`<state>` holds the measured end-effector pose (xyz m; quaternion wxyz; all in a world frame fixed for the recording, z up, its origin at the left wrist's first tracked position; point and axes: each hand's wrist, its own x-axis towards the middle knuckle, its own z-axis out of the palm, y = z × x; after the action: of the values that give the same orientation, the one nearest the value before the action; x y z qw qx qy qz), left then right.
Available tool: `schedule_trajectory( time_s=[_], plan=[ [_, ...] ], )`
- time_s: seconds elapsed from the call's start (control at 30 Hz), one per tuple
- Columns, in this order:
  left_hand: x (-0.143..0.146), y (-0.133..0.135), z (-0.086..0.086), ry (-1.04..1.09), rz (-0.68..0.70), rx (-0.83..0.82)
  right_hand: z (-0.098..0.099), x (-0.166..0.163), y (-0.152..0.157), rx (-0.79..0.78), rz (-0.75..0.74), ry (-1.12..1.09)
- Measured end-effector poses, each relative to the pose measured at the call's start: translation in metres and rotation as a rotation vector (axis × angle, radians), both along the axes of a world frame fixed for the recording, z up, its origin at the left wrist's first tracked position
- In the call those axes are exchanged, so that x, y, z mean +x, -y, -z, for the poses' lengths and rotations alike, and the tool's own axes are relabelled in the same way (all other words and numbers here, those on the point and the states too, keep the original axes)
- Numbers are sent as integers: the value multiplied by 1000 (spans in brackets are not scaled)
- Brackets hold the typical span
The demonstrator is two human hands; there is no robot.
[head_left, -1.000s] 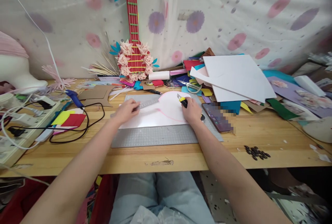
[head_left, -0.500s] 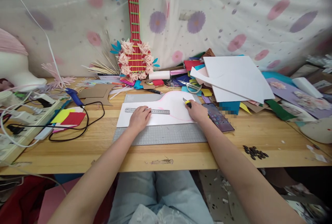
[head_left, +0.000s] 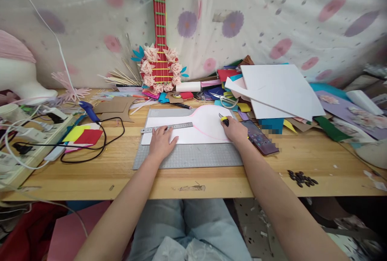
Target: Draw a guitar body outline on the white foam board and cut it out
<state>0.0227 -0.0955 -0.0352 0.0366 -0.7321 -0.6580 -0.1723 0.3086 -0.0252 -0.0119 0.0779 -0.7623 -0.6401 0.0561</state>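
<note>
A white foam sheet (head_left: 199, 126) with a pink curved outline lies on a grey cutting mat (head_left: 187, 156). A metal ruler (head_left: 167, 127) rests across the sheet's upper left. My left hand (head_left: 161, 143) lies flat on the sheet with its fingertips at the ruler. My right hand (head_left: 235, 129) is closed round a yellow and black utility knife (head_left: 223, 119), whose tip points at the pink curve.
A phone (head_left: 260, 137) lies just right of my right hand. Scissors (head_left: 223, 100), coloured foam scraps and large white sheets (head_left: 278, 90) pile up behind. A paper guitar (head_left: 160, 51) leans on the curtain. Cables, a power strip (head_left: 27, 140) and a glue gun (head_left: 88, 111) sit left. Dark seeds (head_left: 300, 178) lie right.
The ruler has shifted up and left to the sheet's upper edge, with my left hand following it. My right hand with the knife stays at the pink curve.
</note>
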Motion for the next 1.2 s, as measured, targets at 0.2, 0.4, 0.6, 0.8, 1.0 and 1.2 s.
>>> schedule_trajectory(
  time_s=[0.2, 0.4, 0.6, 0.8, 1.0, 1.2],
  plan=[
    [-6, -5, -1, 14, 94, -17, 2, -2, 3, 43, 6, 31],
    [-7, -7, -3, -7, 106, -26, -9, -31, 1, 124, -158, 6],
    [-7, -7, 0, 6, 99, -33, -9, -81, -9, 110, -282, -74],
    [-5, -5, -1, -13, 88, -38, 5, -90, -7, 158, -263, 1],
    [-5, -4, -3, 14, 83, -53, 6, -86, -5, 149, -278, 11],
    [-5, -6, -3, 6, 75, -73, 8, -88, -5, 178, -272, 5]
  ],
)
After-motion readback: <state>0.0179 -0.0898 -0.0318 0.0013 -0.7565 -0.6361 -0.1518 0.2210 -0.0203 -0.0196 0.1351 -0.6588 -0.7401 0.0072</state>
